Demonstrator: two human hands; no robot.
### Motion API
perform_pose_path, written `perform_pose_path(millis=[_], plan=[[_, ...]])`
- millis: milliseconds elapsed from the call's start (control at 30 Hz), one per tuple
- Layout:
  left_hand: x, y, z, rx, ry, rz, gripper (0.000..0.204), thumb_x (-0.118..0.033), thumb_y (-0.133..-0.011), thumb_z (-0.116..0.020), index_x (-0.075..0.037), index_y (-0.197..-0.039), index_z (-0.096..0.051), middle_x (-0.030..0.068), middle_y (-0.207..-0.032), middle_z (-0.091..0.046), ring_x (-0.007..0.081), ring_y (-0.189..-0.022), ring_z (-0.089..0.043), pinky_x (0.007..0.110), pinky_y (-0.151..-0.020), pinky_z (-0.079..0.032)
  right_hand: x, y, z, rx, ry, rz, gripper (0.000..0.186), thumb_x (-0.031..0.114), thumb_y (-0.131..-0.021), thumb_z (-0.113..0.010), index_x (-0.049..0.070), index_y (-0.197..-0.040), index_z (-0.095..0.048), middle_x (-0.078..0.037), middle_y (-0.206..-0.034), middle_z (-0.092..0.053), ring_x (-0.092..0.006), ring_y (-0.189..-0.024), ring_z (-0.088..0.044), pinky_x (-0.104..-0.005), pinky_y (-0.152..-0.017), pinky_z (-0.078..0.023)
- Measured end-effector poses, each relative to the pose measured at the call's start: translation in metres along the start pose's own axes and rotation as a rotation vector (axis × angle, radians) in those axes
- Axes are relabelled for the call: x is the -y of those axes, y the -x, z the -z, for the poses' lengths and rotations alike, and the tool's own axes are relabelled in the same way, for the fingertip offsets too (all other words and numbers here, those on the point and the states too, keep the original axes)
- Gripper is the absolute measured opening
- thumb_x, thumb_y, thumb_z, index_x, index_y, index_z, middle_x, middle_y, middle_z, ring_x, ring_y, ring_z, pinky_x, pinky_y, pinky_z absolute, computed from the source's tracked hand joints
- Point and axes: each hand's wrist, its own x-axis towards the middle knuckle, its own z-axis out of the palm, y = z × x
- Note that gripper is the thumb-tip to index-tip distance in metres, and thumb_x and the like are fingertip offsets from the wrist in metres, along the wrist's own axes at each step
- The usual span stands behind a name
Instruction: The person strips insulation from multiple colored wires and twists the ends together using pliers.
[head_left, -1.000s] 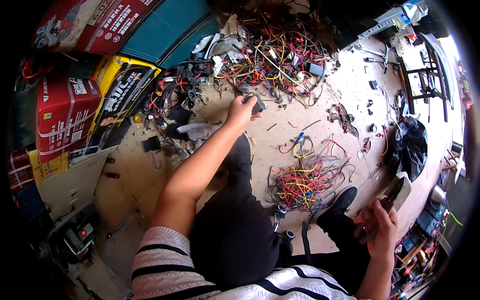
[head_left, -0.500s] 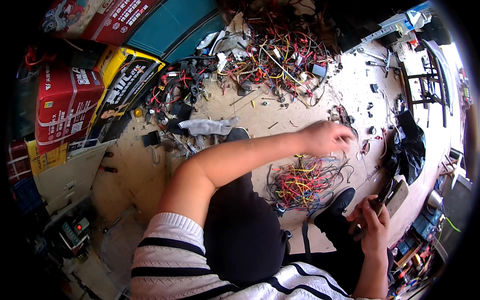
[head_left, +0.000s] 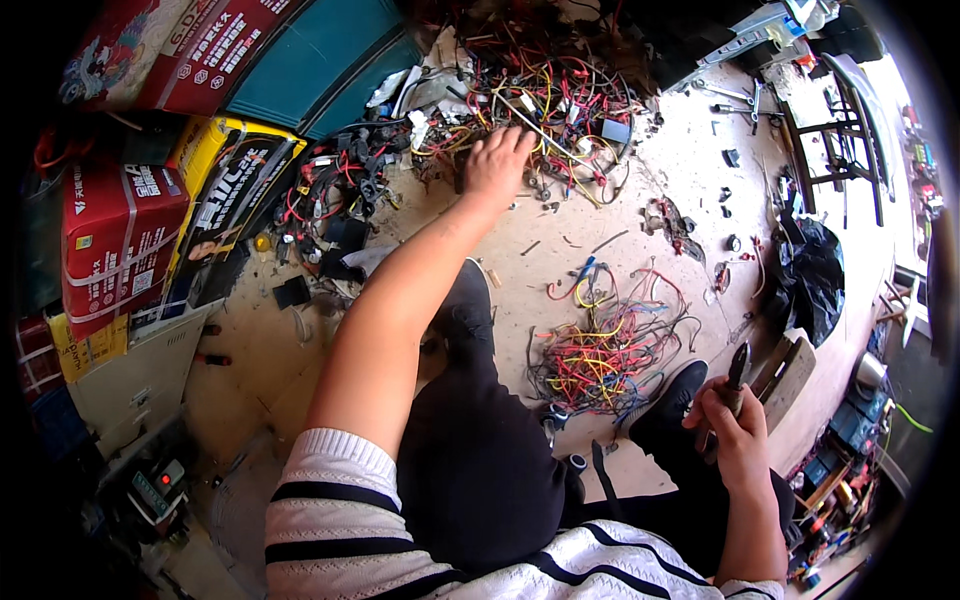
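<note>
My left hand [head_left: 492,170] reaches to the tangled pile of coloured wires and small parts [head_left: 560,85] at the back, palm down, fingers spread and bent over it; whatever lies under the fingertips is hidden. My right hand [head_left: 730,432] is closed round dark-handled pliers [head_left: 738,368], their tip pointing up, beside a pale board [head_left: 790,360]. A separate loose heap of red, yellow, blue and grey wires [head_left: 600,355] lies on the floor between my hands, near my shoe [head_left: 675,398].
Red boxes [head_left: 115,250] and a yellow-black box [head_left: 230,190] are stacked at left. At right are a black bag [head_left: 805,285], a black metal frame [head_left: 840,140], scattered wrenches [head_left: 750,105] and a cluster of tools [head_left: 850,430].
My left hand held a dark object a second ago, swept right, and is now farther back at the pile without that object visible. My right hand stays low, gripping the pliers.
</note>
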Motion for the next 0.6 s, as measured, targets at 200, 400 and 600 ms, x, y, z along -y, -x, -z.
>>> perform_pose_path(millis=[200, 400, 600], plan=[[0.001, 0.012, 0.01, 0.242, 0.158, -0.066, 0.012, -0.021, -0.087, -0.059, -0.011, -0.082, -0.063, 0.008, -0.088, -0.06, 0.0268, -0.087, -0.06, 0.041, -0.076, -0.049, -0.002, -0.001, 0.001, 0.003, -0.003, -0.007, 0.014, 0.017, -0.099, -0.055, 0.003, -0.099, -0.056, -0.002, -0.077, -0.062, -0.005, -0.062, -0.053, -0.0197, -0.051, -0.038], [-0.081, 0.088, 0.053, 0.45, 0.665, -0.04, 0.015, -0.024, -0.09, -0.06, -0.009, -0.089, -0.063, 0.0111, -0.086, -0.062, 0.0321, -0.08, -0.063, 0.045, -0.07, -0.052, -0.003, 0.003, 0.004, -0.01, 0.019, -0.01, 0.015, 0.018, -0.099, -0.055, 0.003, -0.099, -0.056, -0.002, -0.077, -0.062, -0.0051, -0.063, -0.053, -0.0202, -0.052, -0.037], [-0.112, 0.113, 0.072, 0.844, 1.033, -0.485, 0.032, -0.032, -0.087, -0.066, -0.008, -0.108, -0.065, 0.0084, -0.108, -0.064, 0.0319, -0.104, -0.06, 0.04, -0.086, -0.051, -0.003, 0.002, 0.009, 0.0, 0.028, -0.04, 0.015, 0.018, -0.099, -0.055, 0.002, -0.1, -0.056, -0.002, -0.078, -0.063, -0.005, -0.062, -0.052, -0.0202, -0.052, -0.037]])
